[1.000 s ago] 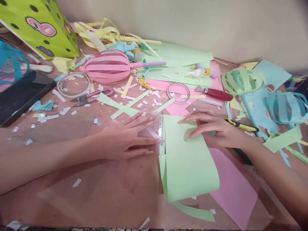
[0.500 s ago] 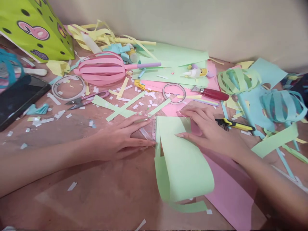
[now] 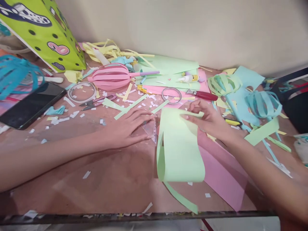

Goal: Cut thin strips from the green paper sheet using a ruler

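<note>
My left hand [image 3: 130, 130] lies flat on the table, fingers spread over a clear plastic set square [image 3: 154, 133]. Between the thumb and fingers of my right hand [image 3: 208, 118] is the top right edge of a light green paper sheet [image 3: 181, 147]. The sheet curls over into a loop at its near end, and a narrow green strip [image 3: 181, 197] trails from beneath it. Under the sheet and my right forearm, a pink paper sheet [image 3: 222, 170] rests on the table. A yellow utility knife [image 3: 233, 122] is partly hidden behind my right hand.
Further back lie a pink paper lantern [image 3: 110, 77], scissors [image 3: 98, 102], tape rolls [image 3: 81, 92], a glue bottle [image 3: 189, 78] and a red-handled cutter [image 3: 205, 95]. A phone [image 3: 33, 104] and a green bag [image 3: 60, 41] are left. Blue paper lanterns [image 3: 263, 106] stand right. Paper scraps litter the table.
My right hand has gone from resting on the green sheet to pinching its edge and raising it. The sheet has shifted away from the set square. The head view has moved too.
</note>
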{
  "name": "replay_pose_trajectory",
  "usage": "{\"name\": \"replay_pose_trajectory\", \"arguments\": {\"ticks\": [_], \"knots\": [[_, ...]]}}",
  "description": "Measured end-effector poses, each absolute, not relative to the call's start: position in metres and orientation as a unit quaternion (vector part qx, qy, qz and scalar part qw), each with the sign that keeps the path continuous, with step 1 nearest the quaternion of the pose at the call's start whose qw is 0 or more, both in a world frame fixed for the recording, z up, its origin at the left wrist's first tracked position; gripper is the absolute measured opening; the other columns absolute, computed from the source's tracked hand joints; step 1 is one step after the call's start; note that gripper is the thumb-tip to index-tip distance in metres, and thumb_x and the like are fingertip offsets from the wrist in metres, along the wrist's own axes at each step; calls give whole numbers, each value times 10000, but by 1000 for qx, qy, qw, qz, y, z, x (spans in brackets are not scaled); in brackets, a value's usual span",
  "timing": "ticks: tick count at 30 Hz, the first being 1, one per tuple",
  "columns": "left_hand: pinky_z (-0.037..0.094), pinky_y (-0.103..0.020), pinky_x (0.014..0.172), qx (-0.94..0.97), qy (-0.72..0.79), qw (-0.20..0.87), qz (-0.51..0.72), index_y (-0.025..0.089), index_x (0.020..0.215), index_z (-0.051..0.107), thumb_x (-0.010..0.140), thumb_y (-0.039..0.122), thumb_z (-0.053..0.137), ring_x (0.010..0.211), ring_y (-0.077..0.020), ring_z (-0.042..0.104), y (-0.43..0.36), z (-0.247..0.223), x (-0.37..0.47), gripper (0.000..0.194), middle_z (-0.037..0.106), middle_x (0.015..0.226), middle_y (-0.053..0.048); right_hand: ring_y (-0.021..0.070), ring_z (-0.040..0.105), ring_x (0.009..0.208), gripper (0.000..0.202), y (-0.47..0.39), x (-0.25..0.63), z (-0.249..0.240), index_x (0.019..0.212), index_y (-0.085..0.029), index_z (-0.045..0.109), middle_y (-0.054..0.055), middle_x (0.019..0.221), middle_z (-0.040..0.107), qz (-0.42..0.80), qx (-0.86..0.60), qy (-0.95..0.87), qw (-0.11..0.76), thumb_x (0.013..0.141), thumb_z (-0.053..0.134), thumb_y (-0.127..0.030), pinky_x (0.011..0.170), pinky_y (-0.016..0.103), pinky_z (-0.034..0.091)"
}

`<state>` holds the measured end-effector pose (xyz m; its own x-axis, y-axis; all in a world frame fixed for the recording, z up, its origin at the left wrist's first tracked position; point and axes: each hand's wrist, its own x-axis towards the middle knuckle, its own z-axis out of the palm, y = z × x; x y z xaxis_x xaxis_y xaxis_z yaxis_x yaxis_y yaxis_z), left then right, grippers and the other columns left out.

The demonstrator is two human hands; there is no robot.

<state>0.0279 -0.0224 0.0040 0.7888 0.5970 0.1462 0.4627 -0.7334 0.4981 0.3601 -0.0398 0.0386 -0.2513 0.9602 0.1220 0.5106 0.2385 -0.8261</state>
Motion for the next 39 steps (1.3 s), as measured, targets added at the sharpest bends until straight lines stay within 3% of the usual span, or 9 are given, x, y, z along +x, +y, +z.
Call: {"name": "replay_pose_trajectory", "arguments": {"ticks": [5, 9, 14, 18, 22, 32, 35, 37, 39], "knots": [[500, -404, 1159, 817, 314, 418, 245, 246, 1602, 419, 1072, 598, 553, 1471, -279, 519, -13, 32, 48, 650, 472, 1653, -136, 154, 653, 805, 282, -46, 350, 72, 1035, -263, 636, 17, 1090, 660, 346, -529, -657, 412, 895, 815, -430, 608, 269, 542], [541, -310, 1028, 753, 260, 545, 263, 247, 1335, 693, 1063, 598, 571, 1273, -241, 669, -5, 62, 63, 460, 690, 1426, -61, 151, 700, 744, 335, -45, 333, 90, 1095, -260, 685, 9, 1070, 716, 338, -525, -629, 464, 865, 848, -440, 573, 260, 556], [521, -264, 836, 772, 263, 512, 270, 181, 897, 765, 1055, 585, 571, 892, -178, 703, -1, 74, 55, 475, 766, 892, -35, 136, 672, 656, 404, -41, 323, 114, 1076, -231, 745, 34, 1010, 757, 314, -518, -641, 472, 806, 895, -491, 489, 230, 500], [453, -235, 677, 802, 259, 494, 214, 175, 726, 763, 1004, 561, 657, 661, -125, 592, 4, 85, 35, 487, 709, 739, -21, 107, 567, 505, 379, -43, 331, 133, 1018, -216, 774, 9, 768, 728, 335, -541, -631, 444, 776, 909, -474, 388, 203, 366], [325, -239, 545, 816, 279, 473, 179, 199, 729, 792, 989, 510, 690, 561, -100, 462, 12, 99, 21, 418, 640, 702, 0, 107, 598, 556, 369, -45, 348, 139, 987, -215, 782, -5, 749, 723, 336, -559, -588, 478, 737, 931, -441, 419, 199, 402], [612, -211, 727, 691, 272, 618, 257, 213, 1091, 801, 989, 426, 741, 844, -136, 760, 12, 114, 15, 244, 817, 1138, -60, 104, 582, 645, 146, -5, 413, 156, 988, -193, 664, 10, 809, 645, 152, -673, -428, 584, 887, 770, -191, 610, 280, 474], [656, -198, 734, 573, 280, 696, 329, 164, 1094, 780, 997, 250, 724, 793, -114, 780, -2, 127, 20, 141, 794, 1280, -88, 208, 682, 963, 347, 6, 427, 151, 1183, -191, 609, 174, 1257, 644, 79, -696, -419, 578, 868, 753, -165, 834, 420, 571], [667, -194, 879, 516, 266, 720, 380, 143, 1048, 746, 1016, 165, 673, 954, -139, 814, -14, 133, 27, 82, 779, 1327, -79, 258, 516, 1390, 575, 4, 423, 146, 1398, -226, 483, 209, 1617, 357, 3, -676, -443, 589, 880, 725, -169, 1135, 470, 483], [667, -243, 972, 495, 238, 725, 417, 160, 1063, 686, 1025, 137, 658, 1061, -180, 816, -23, 133, 36, 52, 782, 1326, -63, 266, 294, 1569, 637, -5, 404, 141, 1475, -221, 417, 177, 1674, 251, -34, -637, -502, 585, 903, 698, -218, 1300, 478, 319]]}}
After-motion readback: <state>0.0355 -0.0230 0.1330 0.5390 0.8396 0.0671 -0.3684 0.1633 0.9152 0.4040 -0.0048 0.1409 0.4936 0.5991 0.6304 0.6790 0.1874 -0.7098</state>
